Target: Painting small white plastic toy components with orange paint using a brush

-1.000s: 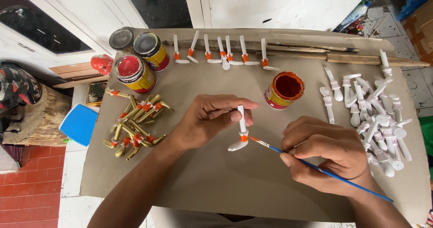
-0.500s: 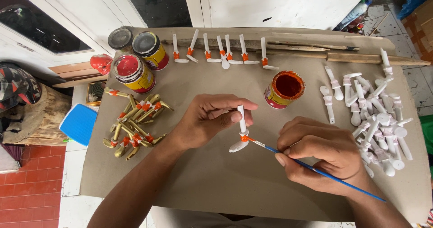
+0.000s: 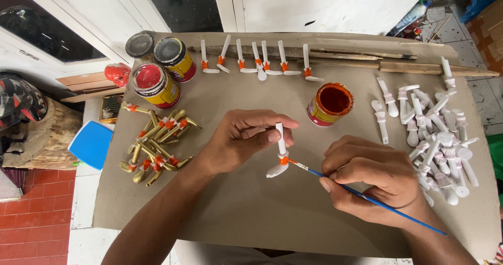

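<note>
Left hand [image 3: 243,136] pinches a white peg [image 3: 280,151] upright. Right hand [image 3: 377,178] grips a thin blue brush [image 3: 367,196], tip seemingly touching the peg's orange band.

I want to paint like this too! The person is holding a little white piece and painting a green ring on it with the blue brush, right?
Not quite. The ring on the white piece is orange, not green, as the head view shows. The left hand holds the piece upright, and the right hand touches the blue brush to that ring.
</note>
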